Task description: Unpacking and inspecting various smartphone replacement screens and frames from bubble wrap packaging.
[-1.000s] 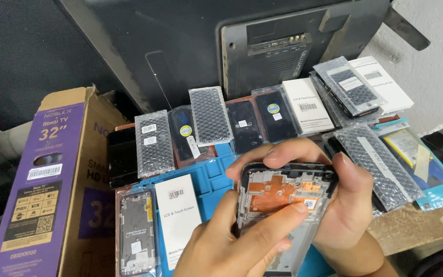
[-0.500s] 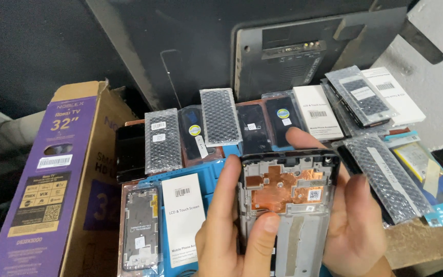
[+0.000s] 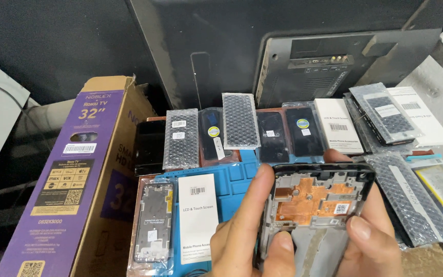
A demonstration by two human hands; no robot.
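Both hands hold a phone frame (image 3: 316,210) upright in the lower right of the view, above the blue mat (image 3: 234,172). The frame's inner side faces the camera: grey metal with a copper-coloured plate across its upper half and a dark rim.

The left hand (image 3: 247,236) grips the frame's left edge. Its forefinger lies along that edge, the tip near the top corner, and its thumb presses on the lower inner face. The fingers are clamped on the frame.

The right hand (image 3: 370,241) grips the right edge. Its thumb rests on the inner face near the right rim, and a fingertip shows above the top edge. These fingers are also closed on the frame.

Left of the hands, a white box (image 3: 197,215) and a bagged frame (image 3: 153,220) lie on the mat. Behind, bubble-wrapped parts (image 3: 240,120) and dark screens (image 3: 272,136) stand in a row. A purple carton (image 3: 70,174) stands at the left. A television back (image 3: 334,64) leans behind the row.
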